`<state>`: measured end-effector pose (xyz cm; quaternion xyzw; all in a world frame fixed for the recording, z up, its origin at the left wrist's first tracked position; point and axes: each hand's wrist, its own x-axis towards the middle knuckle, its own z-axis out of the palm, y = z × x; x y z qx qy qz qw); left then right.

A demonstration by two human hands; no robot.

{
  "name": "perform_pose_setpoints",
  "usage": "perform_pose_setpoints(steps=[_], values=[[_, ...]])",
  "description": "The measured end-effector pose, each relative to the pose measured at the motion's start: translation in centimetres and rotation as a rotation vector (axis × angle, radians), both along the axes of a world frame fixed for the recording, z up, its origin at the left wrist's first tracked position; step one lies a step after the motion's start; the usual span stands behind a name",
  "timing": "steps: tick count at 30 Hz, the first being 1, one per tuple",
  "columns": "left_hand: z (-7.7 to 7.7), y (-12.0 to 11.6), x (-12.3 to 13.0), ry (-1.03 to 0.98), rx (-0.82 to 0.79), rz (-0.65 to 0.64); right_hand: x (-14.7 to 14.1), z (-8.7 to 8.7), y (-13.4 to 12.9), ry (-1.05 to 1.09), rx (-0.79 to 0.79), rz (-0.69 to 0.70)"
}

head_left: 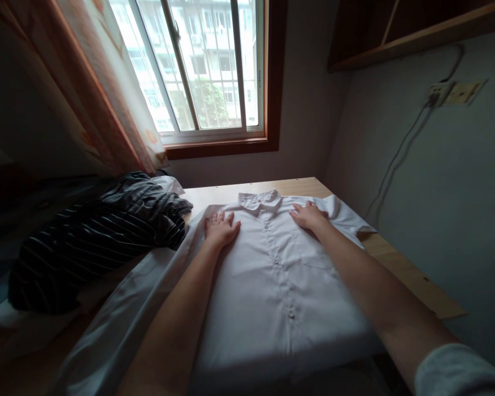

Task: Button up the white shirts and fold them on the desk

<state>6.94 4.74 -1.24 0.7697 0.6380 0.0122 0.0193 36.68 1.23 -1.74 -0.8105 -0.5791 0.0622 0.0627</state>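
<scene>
A white button-up shirt point(251, 286) lies spread face up, its collar point(259, 200) pointing toward the window and its row of buttons running down the middle. My left hand point(221, 227) rests flat on the shirt's left shoulder area, fingers spread. On the other side of the collar, my right hand point(309, 215) lies on the upper chest with its fingers apart. Neither hand grips the cloth. One sleeve stretches down along the left side, partly behind my left forearm. The other sleeve reaches toward the table's right edge.
The shirt lies on a pale wooden table point(390, 261). Dark striped clothes point(94, 242) are heaped at the left. Behind stand a window point(206, 71) and a curtain point(103, 82). A cord point(396, 157) hangs from a socket point(439, 93) on the right wall, below a shelf point(429, 38).
</scene>
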Motion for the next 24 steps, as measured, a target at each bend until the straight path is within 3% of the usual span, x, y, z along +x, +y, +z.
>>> perform_pose_setpoints(steps=[4,8,11,14,18,24], values=[[0.8,0.0,2.0,0.018,0.03,0.047,-2.1,0.5,1.4,0.035,0.006,-0.118],[1.2,0.4,4.6,-0.02,0.088,0.192,-3.9,0.3,2.9,0.042,0.032,-0.272],[0.9,0.9,5.5,-0.048,0.094,0.272,-4.1,-0.4,3.6,0.033,0.035,-0.291],[0.2,1.6,5.4,-0.052,0.076,0.269,-3.3,-1.6,4.0,0.027,0.091,-0.205],[-0.3,2.6,3.9,-0.047,0.035,0.16,-1.7,-2.6,4.0,0.031,0.174,-0.038],[0.1,3.8,1.7,-0.097,0.037,0.043,-1.2,-1.9,3.5,0.049,0.362,0.167]])
